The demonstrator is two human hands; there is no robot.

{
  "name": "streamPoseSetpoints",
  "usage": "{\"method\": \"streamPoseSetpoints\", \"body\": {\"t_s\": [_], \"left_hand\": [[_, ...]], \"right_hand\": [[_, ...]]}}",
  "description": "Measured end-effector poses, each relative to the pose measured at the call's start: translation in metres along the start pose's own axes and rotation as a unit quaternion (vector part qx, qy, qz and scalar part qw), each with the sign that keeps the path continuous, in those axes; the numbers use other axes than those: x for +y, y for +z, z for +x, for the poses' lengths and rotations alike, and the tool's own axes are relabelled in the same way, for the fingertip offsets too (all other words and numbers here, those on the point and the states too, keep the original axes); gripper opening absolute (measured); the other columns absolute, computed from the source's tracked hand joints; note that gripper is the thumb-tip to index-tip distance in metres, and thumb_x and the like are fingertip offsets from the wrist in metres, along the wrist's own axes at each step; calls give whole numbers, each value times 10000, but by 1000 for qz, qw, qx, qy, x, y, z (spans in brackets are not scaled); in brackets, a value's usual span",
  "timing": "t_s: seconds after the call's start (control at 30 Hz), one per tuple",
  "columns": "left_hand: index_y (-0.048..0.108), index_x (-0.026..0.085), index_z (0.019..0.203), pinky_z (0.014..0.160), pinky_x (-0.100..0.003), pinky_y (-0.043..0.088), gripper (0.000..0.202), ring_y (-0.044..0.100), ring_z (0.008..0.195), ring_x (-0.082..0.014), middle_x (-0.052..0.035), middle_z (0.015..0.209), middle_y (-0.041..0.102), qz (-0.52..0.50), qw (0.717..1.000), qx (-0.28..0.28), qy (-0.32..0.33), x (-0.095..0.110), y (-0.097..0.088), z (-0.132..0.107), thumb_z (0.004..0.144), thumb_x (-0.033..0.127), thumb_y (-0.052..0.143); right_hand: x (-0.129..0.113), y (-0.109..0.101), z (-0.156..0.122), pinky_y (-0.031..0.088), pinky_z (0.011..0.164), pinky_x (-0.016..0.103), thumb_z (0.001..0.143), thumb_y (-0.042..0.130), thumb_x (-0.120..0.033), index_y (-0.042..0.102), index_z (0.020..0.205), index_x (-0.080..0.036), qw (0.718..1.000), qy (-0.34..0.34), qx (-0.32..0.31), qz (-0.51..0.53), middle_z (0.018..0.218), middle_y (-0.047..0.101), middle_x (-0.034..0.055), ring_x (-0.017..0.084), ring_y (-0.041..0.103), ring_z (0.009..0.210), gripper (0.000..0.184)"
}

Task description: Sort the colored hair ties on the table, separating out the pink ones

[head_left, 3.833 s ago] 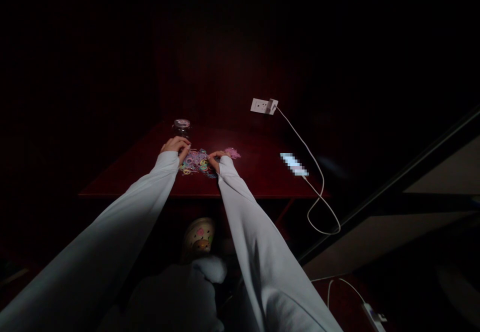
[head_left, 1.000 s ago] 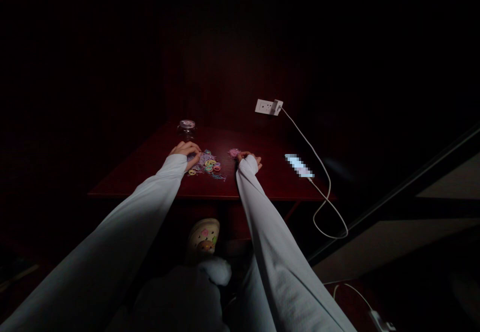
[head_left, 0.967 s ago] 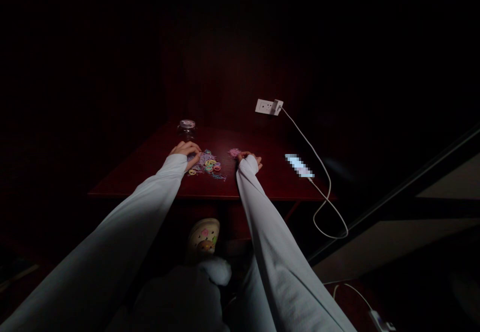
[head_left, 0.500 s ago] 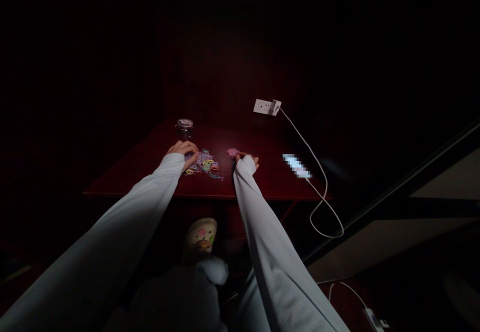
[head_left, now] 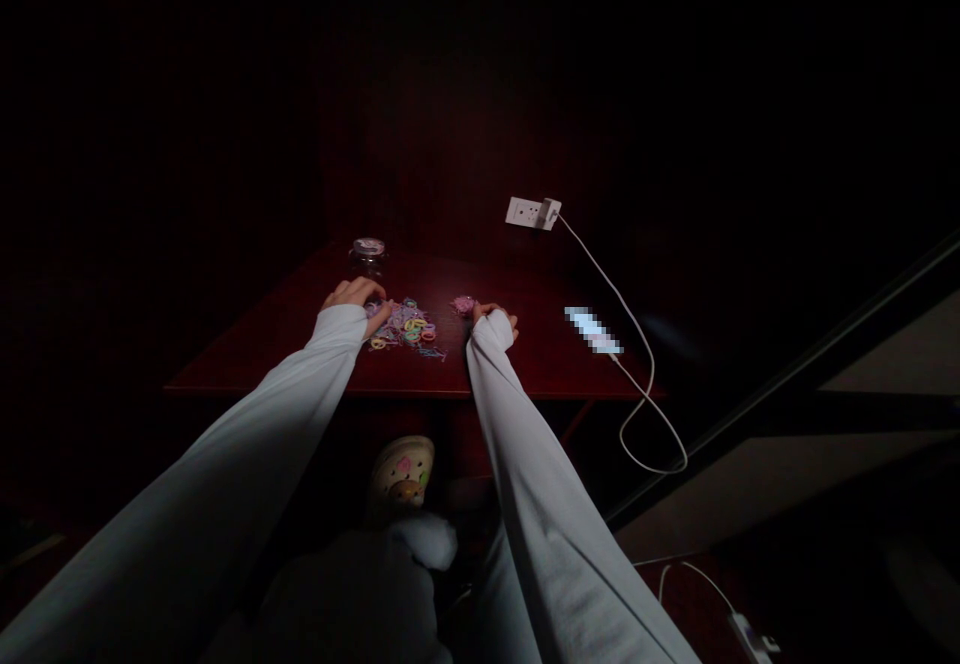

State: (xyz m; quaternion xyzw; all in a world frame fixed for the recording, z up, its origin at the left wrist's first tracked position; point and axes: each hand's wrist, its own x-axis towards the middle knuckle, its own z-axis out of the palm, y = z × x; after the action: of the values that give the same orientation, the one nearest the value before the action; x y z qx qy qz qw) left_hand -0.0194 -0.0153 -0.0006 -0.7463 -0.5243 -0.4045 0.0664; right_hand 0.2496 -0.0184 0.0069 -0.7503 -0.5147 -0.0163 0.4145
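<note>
Purple-yellow bands (head_left: 414,325), axes mixed, beside left hand (head_left: 358,296)

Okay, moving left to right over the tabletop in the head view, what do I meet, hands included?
Left hand, heap of multicoloured bands, small pink heap, right hand, lit pixelated device.

Head view, facing forward, angled down
</note>
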Motion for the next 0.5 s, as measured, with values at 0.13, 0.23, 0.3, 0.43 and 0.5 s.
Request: {"method": "streamPoseSetpoints", "body": {"t_s": [0.13, 0.23, 0.3, 0.43, 0.5], "left_hand": [[728, 293, 1157, 1018, -419, 562, 320, 704, 1140, -290, -55, 1358, 748, -33, 998, -54, 23, -1, 6, 3, 965, 542, 673], [740, 298, 1218, 1092, -432, 563, 440, 717, 1236, -312, -56, 1444, 736, -39, 995, -93, 19, -1, 10, 5, 869, 563, 781], [742, 318, 1275, 1118, -432, 566, 527, 712, 1293, -324, -45, 1474, 733, -40, 993, -107, 11, -1, 13, 4, 815, 558, 836], [719, 339, 1388, 1186, -430, 549, 606, 690, 1376, -316, -41, 1529, 713, -67, 991, -114, 35, -7, 18, 3, 823, 531, 826], [714, 313, 1409, 1222, -429, 529, 607, 686, 1393, -309, -56, 1542, 707, -81, 988, -122, 48, -10, 18, 3, 841, 513, 790]], "right_hand": [[-5, -8, -1, 507, 988, 415, 1084, 493, -443, 809, 938, -231, 998, 35, -36, 44, 1107, 823, 112, 311, 671, 1174, 407], [-12, -9, -3, 485, 1074, 363, 1105, 486, -377, 816, 942, -234, 993, -37, -80, 80, 1125, 834, 78, 251, 693, 1156, 395], [-16, -8, -6, 453, 1147, 343, 1110, 508, -360, 821, 945, -241, 986, -94, -102, 96, 1131, 834, 55, 217, 693, 1158, 373], [-22, -7, -15, 442, 1208, 376, 1079, 643, -423, 836, 933, -263, 976, -152, -133, 78, 1181, 821, 64, 245, 645, 1288, 290], [-24, -11, -20, 458, 1203, 387, 1076, 662, -458, 848, 960, -275, 973, -170, -148, 57, 1211, 814, 74, 267, 615, 1347, 286]]}}
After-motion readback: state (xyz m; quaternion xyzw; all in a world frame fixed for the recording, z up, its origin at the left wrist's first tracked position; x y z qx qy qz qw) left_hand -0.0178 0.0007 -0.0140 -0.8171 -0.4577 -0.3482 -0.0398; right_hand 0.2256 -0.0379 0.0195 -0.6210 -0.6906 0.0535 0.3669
